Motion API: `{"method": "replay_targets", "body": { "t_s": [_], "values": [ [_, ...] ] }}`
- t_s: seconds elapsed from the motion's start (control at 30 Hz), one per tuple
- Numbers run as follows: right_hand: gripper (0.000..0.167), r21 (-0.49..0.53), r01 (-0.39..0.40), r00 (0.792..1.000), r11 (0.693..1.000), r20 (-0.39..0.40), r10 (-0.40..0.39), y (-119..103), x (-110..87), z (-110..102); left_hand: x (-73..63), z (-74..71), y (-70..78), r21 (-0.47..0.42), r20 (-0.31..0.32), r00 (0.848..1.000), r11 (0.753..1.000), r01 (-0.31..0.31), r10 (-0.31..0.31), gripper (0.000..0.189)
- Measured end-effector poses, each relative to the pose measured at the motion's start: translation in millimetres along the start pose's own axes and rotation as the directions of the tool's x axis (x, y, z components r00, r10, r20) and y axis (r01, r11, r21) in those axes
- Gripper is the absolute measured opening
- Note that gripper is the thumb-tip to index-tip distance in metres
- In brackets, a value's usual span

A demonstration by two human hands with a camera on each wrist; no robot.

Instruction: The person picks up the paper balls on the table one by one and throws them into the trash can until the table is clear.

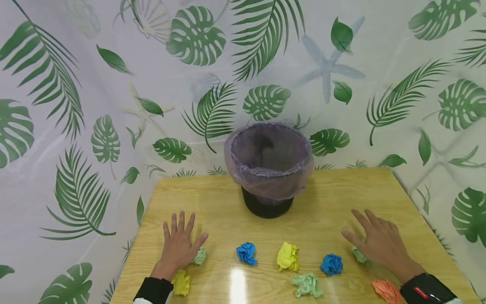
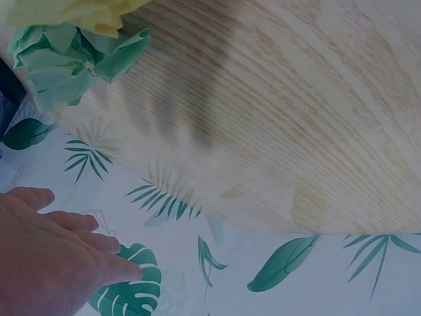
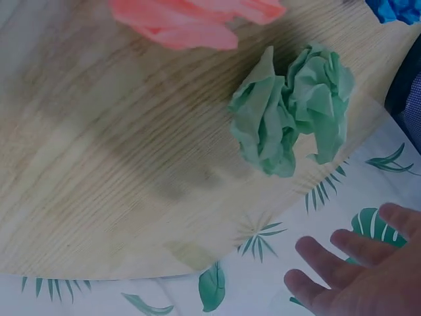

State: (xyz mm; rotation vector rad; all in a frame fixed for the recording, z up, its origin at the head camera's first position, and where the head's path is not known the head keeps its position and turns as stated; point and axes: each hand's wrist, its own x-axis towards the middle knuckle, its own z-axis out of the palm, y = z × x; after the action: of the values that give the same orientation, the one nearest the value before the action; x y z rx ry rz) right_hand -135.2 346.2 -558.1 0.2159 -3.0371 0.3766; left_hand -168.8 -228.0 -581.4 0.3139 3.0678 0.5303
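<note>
Two empty, outspread hands (image 1: 178, 248) (image 1: 382, 244); yellow paper (image 2: 99, 12) in left wrist view, orange paper (image 3: 187, 25) in right

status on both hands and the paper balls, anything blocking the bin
Left hand, right hand: both open, holding nothing. Eight crumpled paper balls in view on the table. Bin upright behind them, nothing seen blocking it.

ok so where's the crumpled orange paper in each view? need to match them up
Head: the orange paper is at the bottom, right of center, beside the right wristband.
Left wrist: not in it.
Right wrist: top edge, left of center, partly cut off.
Shared landmark: the bin, center in head, left edge in left wrist, right edge in right wrist.
</note>
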Motion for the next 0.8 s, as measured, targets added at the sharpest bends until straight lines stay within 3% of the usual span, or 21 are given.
{"method": "replay_targets", "body": {
  "t_s": [0.17,0.27,0.53,0.8],
  "values": [
    [0.083,-0.056,0.073,0.997,0.996,-0.018,-0.074,6.3,-8.1,1.7,0.4,-0.4,1.3,0.006,0.001,1.000,1.000,0.003,-0.003,0.086],
    [0.081,-0.074,0.100,0.995,0.992,0.016,-0.099,8.7,-12.1,1.7,0.7,-0.5,2.3,0.002,0.002,1.000,1.000,0.001,-0.001,0.086],
    [0.075,-0.076,0.094,0.984,0.993,0.159,-0.081,11.4,-12.2,0.3,1.6,-0.6,2.6,0.006,0.008,1.000,1.000,0.009,-0.009,0.087],
    [0.066,-0.070,0.087,0.970,0.994,0.233,-0.068,14.9,-10.4,1.1,2.2,-1.1,5.1,-0.002,-0.001,1.000,1.000,0.009,-0.009,0.087]
  ]
}}
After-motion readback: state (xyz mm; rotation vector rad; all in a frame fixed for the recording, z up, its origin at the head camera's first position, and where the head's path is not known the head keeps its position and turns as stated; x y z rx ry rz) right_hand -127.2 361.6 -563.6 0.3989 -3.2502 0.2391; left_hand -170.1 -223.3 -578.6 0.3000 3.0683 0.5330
